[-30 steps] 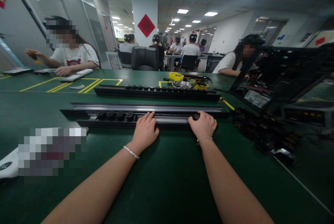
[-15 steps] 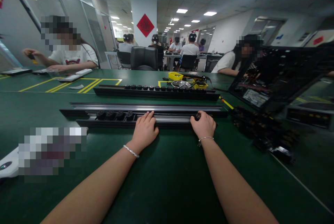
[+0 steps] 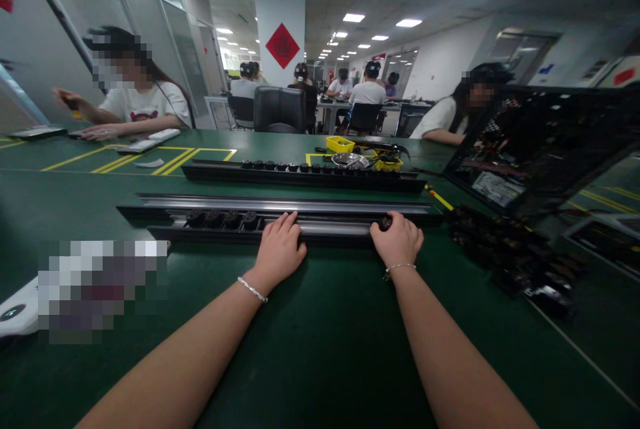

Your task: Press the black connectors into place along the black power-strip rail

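A long black rail (image 3: 333, 228) with a grey metallic channel lies crosswise in front of me. My left hand (image 3: 281, 243) grips its middle, with the fingers over the top and the thumb at the near edge. Left of those fingers, several round black pieces (image 3: 231, 219) sit in the channel. At the rail's right end my right hand (image 3: 400, 240) closes around a dark round piece (image 3: 385, 223), mostly covered by the fingers. Just behind lies a second black rail (image 3: 280, 204). Farther back is a third rail (image 3: 300, 174) holding a row of small black pieces.
A pile of dark parts (image 3: 515, 249) lies at right, near a tilted black panel (image 3: 555, 149). Yellow trays (image 3: 340, 144) and a metal dish (image 3: 350, 161) stand behind the rails. A white device (image 3: 20, 309) is at left. Co-workers sit across the green table (image 3: 320, 349).
The view has shifted slightly, moving the scene a little to the right. Both hands keep their places on the rail.
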{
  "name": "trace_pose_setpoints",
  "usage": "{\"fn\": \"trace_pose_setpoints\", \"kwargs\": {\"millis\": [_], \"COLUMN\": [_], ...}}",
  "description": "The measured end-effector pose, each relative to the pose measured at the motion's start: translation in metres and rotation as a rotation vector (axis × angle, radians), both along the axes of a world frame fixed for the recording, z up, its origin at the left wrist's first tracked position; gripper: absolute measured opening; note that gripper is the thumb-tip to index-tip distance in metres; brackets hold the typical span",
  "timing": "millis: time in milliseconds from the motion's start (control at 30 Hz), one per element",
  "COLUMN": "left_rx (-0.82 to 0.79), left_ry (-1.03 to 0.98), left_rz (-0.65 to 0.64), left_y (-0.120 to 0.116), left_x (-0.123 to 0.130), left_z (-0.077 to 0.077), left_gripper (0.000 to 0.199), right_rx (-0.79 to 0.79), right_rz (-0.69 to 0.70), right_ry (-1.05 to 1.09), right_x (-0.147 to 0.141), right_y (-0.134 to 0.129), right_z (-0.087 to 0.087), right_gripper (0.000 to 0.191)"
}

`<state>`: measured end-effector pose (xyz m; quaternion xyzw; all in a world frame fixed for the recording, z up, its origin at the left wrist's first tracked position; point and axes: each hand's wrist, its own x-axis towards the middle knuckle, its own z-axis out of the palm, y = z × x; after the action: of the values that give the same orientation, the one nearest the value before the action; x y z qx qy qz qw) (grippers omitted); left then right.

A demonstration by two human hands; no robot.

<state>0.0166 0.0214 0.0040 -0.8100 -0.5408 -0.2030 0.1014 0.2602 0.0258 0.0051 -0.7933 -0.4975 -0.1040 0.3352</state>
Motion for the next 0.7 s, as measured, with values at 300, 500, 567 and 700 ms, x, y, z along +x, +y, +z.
{"fn": "trace_pose_setpoints", "kwargs": {"millis": [300,500,567,700], "left_rx": [0.008,0.007,0.007,0.011], "left_ry": [0.004,0.01,0.011,0.021], "left_rz": [0.0,-0.001,-0.001,0.003], "left_y": [0.0005,0.0005,0.0003,0.0005], "left_x": [-0.0008,-0.0009,-0.0009,-0.0013], "left_z": [-0.001,-0.0009,-0.0009,-0.0013], "left_gripper": [0.024,0.024,0.024,0.024], "right_rx": [-0.03,-0.078,-0.089,-0.112], "right_rz": [-0.034,-0.065,-0.059,-0.047], "right_ry": [0.017,0.043,0.059,0.078], "right_x": [0.0019,0.0031,0.004,0.0053], "right_y": [-0.0015,-0.0033,-0.0035,-0.0038], "right_z": [0.0024,0.0036,0.0047,0.007], "right_gripper": [0.042,0.04,0.042,0.042]}}
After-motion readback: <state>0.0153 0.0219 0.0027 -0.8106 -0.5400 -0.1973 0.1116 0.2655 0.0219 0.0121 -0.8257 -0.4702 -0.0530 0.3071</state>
